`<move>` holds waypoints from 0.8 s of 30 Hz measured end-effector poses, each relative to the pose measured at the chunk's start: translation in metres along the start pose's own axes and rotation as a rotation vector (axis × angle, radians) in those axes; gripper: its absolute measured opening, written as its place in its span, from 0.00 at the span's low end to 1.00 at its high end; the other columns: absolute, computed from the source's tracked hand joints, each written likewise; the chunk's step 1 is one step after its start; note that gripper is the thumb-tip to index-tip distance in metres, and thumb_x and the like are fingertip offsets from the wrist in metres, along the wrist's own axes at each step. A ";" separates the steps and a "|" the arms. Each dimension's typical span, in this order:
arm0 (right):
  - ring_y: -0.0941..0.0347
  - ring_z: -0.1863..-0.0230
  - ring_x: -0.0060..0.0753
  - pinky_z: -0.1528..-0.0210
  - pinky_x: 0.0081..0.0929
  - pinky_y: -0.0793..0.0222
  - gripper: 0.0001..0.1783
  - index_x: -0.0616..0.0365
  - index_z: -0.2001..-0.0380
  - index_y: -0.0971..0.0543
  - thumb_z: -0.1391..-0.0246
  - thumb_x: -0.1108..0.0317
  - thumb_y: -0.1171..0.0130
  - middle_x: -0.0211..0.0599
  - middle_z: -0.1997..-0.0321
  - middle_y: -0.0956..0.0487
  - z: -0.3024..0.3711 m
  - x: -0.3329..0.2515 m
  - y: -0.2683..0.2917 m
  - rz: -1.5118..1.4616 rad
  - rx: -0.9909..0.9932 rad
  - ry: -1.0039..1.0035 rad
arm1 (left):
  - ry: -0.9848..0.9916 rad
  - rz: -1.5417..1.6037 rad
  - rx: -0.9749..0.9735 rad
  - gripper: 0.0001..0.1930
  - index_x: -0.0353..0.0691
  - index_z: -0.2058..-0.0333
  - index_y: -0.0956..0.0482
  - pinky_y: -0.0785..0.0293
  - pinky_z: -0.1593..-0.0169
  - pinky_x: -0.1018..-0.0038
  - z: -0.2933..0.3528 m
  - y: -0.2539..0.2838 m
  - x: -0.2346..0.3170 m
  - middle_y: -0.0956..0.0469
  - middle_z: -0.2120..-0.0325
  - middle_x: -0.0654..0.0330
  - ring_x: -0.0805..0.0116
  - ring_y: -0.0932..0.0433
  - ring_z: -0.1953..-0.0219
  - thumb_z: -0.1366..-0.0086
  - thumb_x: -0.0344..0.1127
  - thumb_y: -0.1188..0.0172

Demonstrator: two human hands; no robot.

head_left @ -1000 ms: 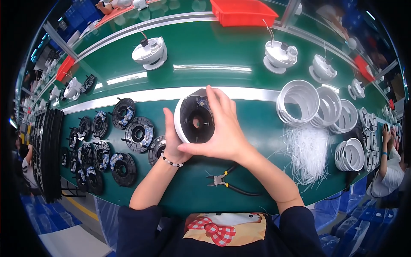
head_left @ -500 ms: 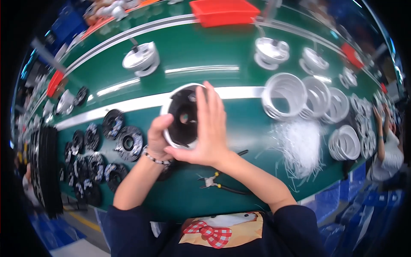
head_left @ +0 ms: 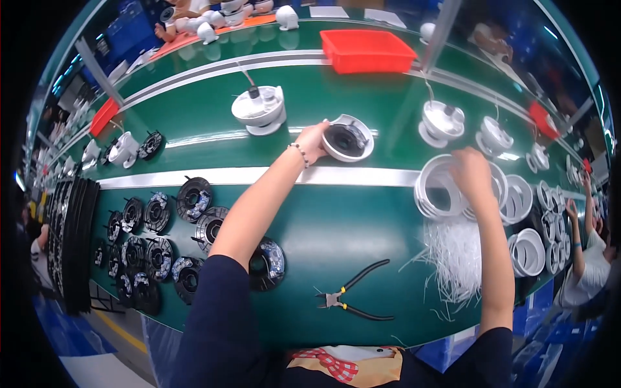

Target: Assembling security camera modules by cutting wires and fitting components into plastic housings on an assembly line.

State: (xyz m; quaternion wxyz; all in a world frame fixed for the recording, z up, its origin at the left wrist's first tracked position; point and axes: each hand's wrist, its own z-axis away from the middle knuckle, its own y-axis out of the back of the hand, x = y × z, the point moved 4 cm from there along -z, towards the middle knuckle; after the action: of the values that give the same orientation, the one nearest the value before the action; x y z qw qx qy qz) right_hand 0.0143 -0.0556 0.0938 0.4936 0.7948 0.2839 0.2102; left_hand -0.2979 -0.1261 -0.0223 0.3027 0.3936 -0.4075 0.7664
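Note:
My left hand [head_left: 313,141], a beaded bracelet on its wrist, grips the left rim of a round white housing [head_left: 367,147]. A black ring-shaped part [head_left: 343,138] sits inside this housing, which is tilted at the green bench's middle, just beyond the white strip. My right hand [head_left: 471,169] reaches down over the stacked white rings [head_left: 425,195] on the right; its fingertips are blurred and partly hidden, so I cannot tell whether it grips one. Pliers [head_left: 334,299] with black handles lie open on the near bench, between my arms.
Several black ring parts [head_left: 160,257] spread over the left bench. Clipped white plastic strips [head_left: 457,262] pile up below the rings. White assemblies [head_left: 261,111] with wires stand on the far side. A red tray [head_left: 369,53] sits at the back. Another person's arm [head_left: 577,239] shows at far right.
My hands have parted. My left hand has moved away from me, taking the white housing to beyond the strip. My right hand has let go of it and moved right to the stacked rings.

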 end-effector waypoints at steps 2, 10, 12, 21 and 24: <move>0.28 0.69 0.46 0.66 0.36 0.31 0.07 0.58 0.76 0.21 0.66 0.75 0.42 0.42 0.74 0.25 0.001 0.005 -0.001 -0.033 0.097 0.027 | -0.048 -0.037 0.033 0.23 0.32 0.52 0.38 0.36 0.48 0.62 0.008 0.010 0.007 0.31 0.54 0.52 0.60 0.32 0.52 0.38 0.45 0.52; 0.29 0.80 0.38 0.76 0.29 0.34 0.06 0.63 0.76 0.23 0.62 0.79 0.43 0.43 0.77 0.25 -0.007 -0.001 0.060 -0.229 0.293 0.061 | -0.061 -0.032 0.258 0.29 0.33 0.48 0.41 0.33 0.52 0.64 0.058 0.104 0.039 0.35 0.50 0.53 0.61 0.33 0.51 0.41 0.49 0.49; 0.32 0.84 0.25 0.80 0.22 0.36 0.17 0.61 0.64 0.24 0.63 0.81 0.46 0.41 0.76 0.25 -0.004 -0.016 0.071 -0.394 0.319 0.039 | -0.102 0.001 0.305 0.28 0.35 0.48 0.42 0.32 0.55 0.66 0.060 0.121 0.047 0.33 0.53 0.54 0.62 0.33 0.53 0.41 0.48 0.49; 0.31 0.54 0.53 0.65 0.29 0.29 0.32 0.57 0.52 0.30 0.71 0.78 0.53 0.54 0.46 0.35 0.075 -0.127 -0.007 -0.781 -0.175 0.149 | -0.274 -0.475 0.567 0.23 0.35 0.51 0.34 0.26 0.67 0.72 0.048 0.146 0.072 0.30 0.54 0.53 0.66 0.27 0.59 0.46 0.38 0.47; 0.28 0.61 0.55 0.64 0.35 0.28 0.29 0.63 0.56 0.29 0.71 0.79 0.53 0.58 0.47 0.35 0.105 -0.148 -0.026 -0.720 -0.241 0.212 | -0.408 -0.755 0.595 0.19 0.32 0.60 0.26 0.26 0.71 0.76 0.050 0.170 0.081 0.23 0.64 0.55 0.69 0.23 0.71 0.50 0.36 0.46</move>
State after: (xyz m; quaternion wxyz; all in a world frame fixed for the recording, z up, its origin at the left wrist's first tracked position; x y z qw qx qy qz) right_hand -0.0389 -0.2136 0.0179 0.5933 0.5547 0.5672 0.1362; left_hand -0.4546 -0.2399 -0.0010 0.3474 0.7236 -0.0523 0.5941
